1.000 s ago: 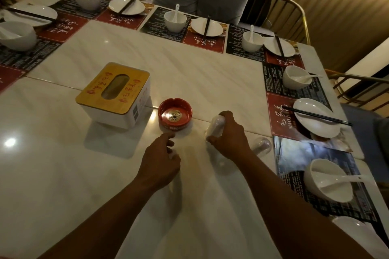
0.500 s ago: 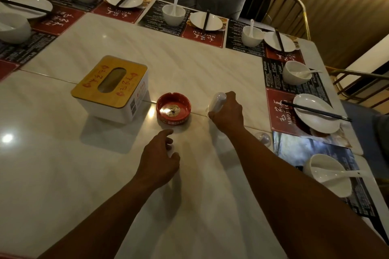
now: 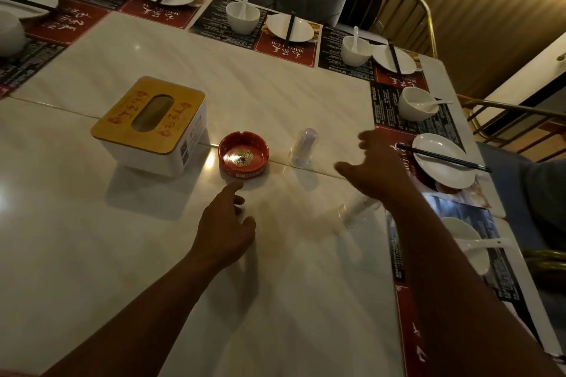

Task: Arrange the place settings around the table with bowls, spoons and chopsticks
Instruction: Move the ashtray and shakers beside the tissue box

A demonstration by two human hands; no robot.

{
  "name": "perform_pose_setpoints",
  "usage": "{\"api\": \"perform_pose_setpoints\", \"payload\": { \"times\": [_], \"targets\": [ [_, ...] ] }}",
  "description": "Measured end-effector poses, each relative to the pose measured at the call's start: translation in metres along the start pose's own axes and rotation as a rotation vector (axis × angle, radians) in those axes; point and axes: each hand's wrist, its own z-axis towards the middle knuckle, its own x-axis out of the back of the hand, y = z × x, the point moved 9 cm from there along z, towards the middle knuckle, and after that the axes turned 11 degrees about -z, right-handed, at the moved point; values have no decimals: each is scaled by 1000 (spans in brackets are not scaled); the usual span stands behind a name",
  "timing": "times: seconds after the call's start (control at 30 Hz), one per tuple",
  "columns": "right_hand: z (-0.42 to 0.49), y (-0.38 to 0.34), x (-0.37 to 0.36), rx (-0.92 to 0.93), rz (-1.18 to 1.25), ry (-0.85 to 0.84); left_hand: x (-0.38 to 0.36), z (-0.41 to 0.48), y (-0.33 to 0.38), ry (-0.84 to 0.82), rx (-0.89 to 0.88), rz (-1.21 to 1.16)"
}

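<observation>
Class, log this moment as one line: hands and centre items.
left hand: open, near red ashtray | right hand: open, holds nothing | clear cup: standing, right of ashtray | tissue box: left of ashtray

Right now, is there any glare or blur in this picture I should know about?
Head view: dim warm light; a glare spot on the table beside the red ashtray; the right hand is motion-blurred, the left hand sharper; the wide-angle lens bows the table edges.
</observation>
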Motion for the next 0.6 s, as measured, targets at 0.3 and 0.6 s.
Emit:
{"api": "perform_pose_setpoints", "payload": {
  "times": [0.3, 0.6],
  "targets": [
    [-69, 68, -48, -133, 144, 2, -13, -14, 21, -100, -80, 269],
    [-55, 25, -89, -137, 300, 140, -1, -16, 14, -135, -110, 424]
  ]
}}
